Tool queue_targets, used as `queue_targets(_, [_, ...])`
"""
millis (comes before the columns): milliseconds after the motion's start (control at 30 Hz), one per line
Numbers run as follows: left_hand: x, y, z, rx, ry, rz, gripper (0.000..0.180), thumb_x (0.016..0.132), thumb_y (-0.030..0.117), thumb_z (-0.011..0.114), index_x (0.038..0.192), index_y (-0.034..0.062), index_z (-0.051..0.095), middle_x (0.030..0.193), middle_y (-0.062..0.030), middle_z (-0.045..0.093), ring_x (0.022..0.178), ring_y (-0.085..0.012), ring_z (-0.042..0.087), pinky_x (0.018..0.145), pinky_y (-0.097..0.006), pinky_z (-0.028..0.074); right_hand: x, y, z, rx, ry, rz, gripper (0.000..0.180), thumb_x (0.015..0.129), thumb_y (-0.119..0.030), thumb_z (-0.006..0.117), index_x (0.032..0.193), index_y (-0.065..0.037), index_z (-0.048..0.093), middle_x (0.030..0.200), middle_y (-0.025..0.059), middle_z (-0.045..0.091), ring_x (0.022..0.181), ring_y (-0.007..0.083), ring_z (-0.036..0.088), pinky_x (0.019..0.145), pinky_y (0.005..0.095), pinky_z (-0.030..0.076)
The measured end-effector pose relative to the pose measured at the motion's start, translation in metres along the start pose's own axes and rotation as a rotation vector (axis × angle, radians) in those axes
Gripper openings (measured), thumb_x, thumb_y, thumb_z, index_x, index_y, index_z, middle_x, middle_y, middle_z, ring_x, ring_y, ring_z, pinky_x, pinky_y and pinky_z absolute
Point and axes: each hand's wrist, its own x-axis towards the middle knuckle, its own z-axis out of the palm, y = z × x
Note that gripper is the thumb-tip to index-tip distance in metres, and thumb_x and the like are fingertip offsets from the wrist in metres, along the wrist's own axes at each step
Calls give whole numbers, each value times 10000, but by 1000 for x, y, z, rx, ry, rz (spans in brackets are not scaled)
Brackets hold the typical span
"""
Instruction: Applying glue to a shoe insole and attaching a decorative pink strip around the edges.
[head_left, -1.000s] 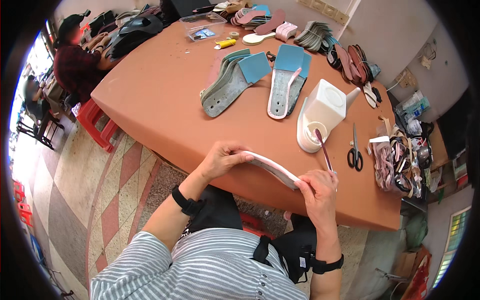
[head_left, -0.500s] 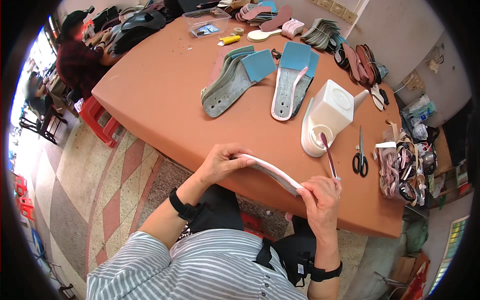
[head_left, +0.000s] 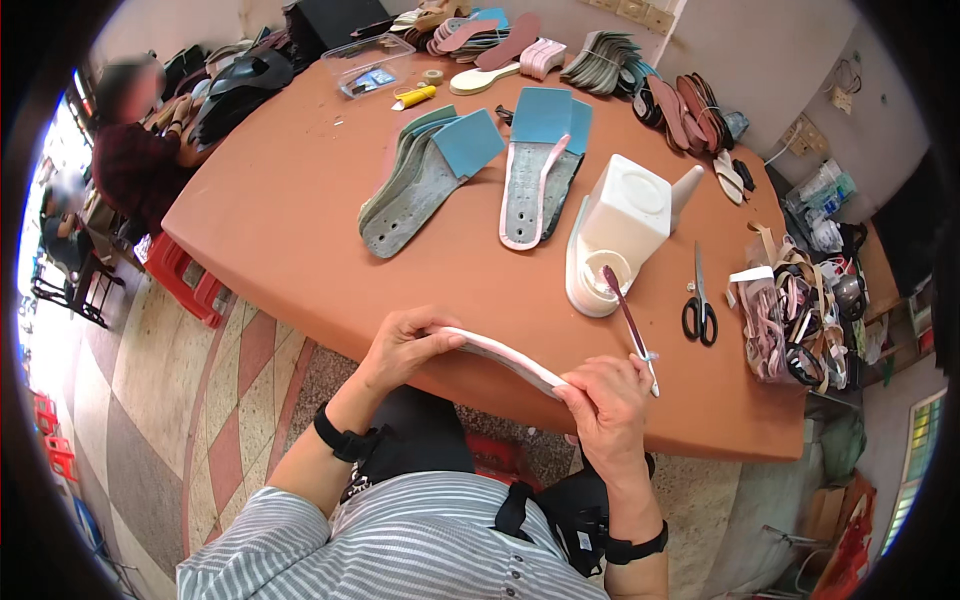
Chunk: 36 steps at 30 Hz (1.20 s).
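Note:
Between my two hands, over the table's near edge, is a curved insole with a pale pink rim and a grey underside. My left hand pinches one end of it, thumb on top. The other end is gripped by my right hand. Just beyond my right hand, a thin dark-red brush leans out of the round opening of a white glue pot. Farther back lie a grey insole with pink edging and a fanned stack of grey insoles, both with blue pieces at their far ends.
Black-handled scissors lie right of the pot, near a bag of straps. A yellow tube, a clear plastic box and bundles of soles line the table's back. Another person sits at the far left.
My view has shifted, so the table things sit farther left in the picture. Both hands keep hold of the insole, which stays bent in much the same way.

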Motion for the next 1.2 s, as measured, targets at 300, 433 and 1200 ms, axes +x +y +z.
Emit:
queue_targets(300, [-4, -2, 0, -11, 27, -7, 121, 854, 81, 713, 936, -9, 705, 785, 26, 626, 740, -53, 539, 690, -210, 432, -1, 2, 5, 53, 39, -14, 119, 796, -218, 743, 847, -130, 682, 834, -22, 640, 913, 180, 593, 965, 465, 321])
queue_targets(433, [-1, -9, -3, -17, 27, 18, 116, 850, 77, 710, 923, -13, 700, 802, 9, 635, 737, -63, 539, 678, -207, 421, -2, 3, 5, 56, 56, -8, 117, 796, -220, 743, 848, -132, 684, 830, -24, 634, 909, 177, 591, 966, 462, 321])
queue_targets(1200, [-5, 53, 43, 837, 167, 483, 271, 837, 140, 709, 1096, 66, 681, 1009, -71, 678, 944, -232, 630, 921, -383, 449, -6, 11, 11, 88, 133, -22, 114, 839, -239, 709, 838, -129, 680, 848, -9, 631, 914, 176, 578, 989, 446, 296])
